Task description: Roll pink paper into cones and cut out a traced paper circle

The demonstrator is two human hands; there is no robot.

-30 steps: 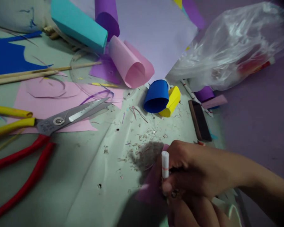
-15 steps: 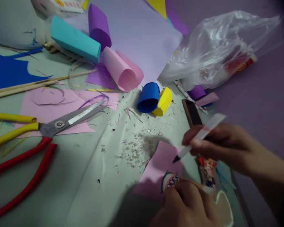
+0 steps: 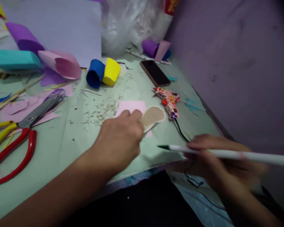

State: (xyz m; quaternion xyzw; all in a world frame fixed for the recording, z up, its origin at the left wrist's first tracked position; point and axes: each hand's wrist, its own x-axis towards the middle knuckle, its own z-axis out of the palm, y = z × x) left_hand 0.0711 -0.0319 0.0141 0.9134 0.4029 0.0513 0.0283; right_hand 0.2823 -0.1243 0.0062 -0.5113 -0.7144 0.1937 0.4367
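Observation:
My left hand [image 3: 120, 138] is closed on a flat, rounded beige piece with a pale rim [image 3: 153, 117]; most of the piece is covered by my fingers. Pink paper [image 3: 131, 107] lies under that hand on the table. In my right hand [image 3: 215, 157] is a white felt-tip pen [image 3: 229, 154], held near the table's front edge with its dark green tip [image 3: 163, 147] bare and pointing left, clear of the beige piece. A floral-patterned fabric object [image 3: 169, 101] with a dark cord [image 3: 181, 130] lies between the two hands, farther back.
Red-and-yellow-handled scissors [image 3: 29, 119] lie open at left on pink paper scraps. Blue [image 3: 95, 74] and yellow [image 3: 111, 72] paper rolls stand at the back, beside a phone [image 3: 155, 73]. A clear plastic bag [image 3: 123, 28] sits behind them; a purple wall [image 3: 239, 63] borders the right.
The view has swung right and down. My left hand has moved with the beige piece, whose drawn pattern no longer shows. My right hand with the pen has drawn back, away from the paper.

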